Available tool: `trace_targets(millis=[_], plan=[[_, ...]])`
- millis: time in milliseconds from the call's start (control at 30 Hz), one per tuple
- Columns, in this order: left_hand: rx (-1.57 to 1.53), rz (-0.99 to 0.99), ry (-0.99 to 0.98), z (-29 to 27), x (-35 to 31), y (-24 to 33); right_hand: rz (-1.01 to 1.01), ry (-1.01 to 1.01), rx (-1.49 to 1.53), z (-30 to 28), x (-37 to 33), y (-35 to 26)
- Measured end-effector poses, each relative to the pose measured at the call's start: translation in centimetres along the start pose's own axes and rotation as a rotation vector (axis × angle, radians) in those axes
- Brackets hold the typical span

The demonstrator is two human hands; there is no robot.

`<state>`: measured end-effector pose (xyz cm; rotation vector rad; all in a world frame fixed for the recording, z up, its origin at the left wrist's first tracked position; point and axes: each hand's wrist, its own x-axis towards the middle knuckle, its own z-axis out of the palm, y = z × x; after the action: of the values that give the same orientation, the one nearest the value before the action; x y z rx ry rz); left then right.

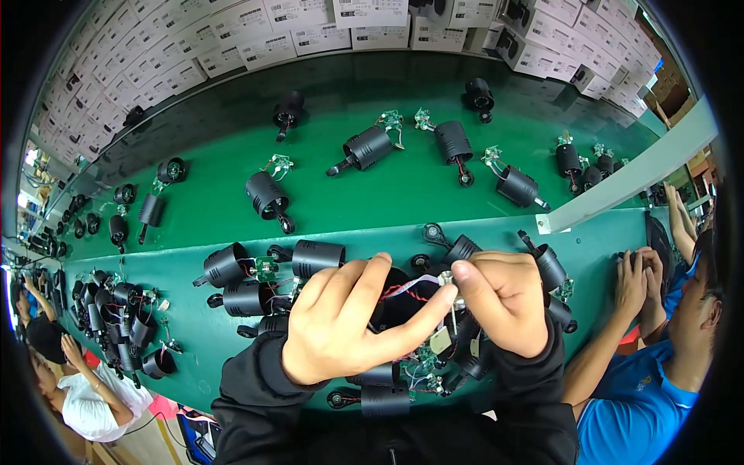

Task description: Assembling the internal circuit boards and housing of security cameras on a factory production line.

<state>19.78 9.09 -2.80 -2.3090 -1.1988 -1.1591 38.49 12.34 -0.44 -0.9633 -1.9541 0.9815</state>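
Note:
My left hand (341,318) curls over a black cylindrical housing (391,308), its thumb stretched right to a small part. That part, a silvery piece with what looks like a board edge (447,280), is pinched in the fingertips of my right hand (504,298). White-lilac and red wires (407,287) run from the housing to it. Below my hands lie loose green circuit boards (422,360) with wires and pale square pieces. More black housings (318,256) with round-ended arms lie around both hands; my fingers partly hide the held ones.
Black housings (368,147) with dangling boards are spread along the raised green bench (217,194). White boxes (310,35) are stacked behind. A pale metal post (643,167) slants at right. Co-workers sit at right (659,395) and left (101,395). A housing pile (124,318) lies left.

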Motion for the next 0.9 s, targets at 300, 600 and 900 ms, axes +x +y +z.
trace_targets(millis=[300, 600, 900], plan=[[0.107, 0.07, 0.039, 0.9, -0.8, -0.3, 0.034, -0.136, 0.118, 0.2, 0.0, 1.0], [0.132, -0.02, -0.039, -0.1, -1.1, -0.4, -0.099, -0.007, -0.001, 2.2, -0.2, -0.2], [0.192, 0.043, -0.074, -0.3, -1.1, -1.0, -0.123, -0.147, 0.04, 0.9, -0.2, -0.3]])
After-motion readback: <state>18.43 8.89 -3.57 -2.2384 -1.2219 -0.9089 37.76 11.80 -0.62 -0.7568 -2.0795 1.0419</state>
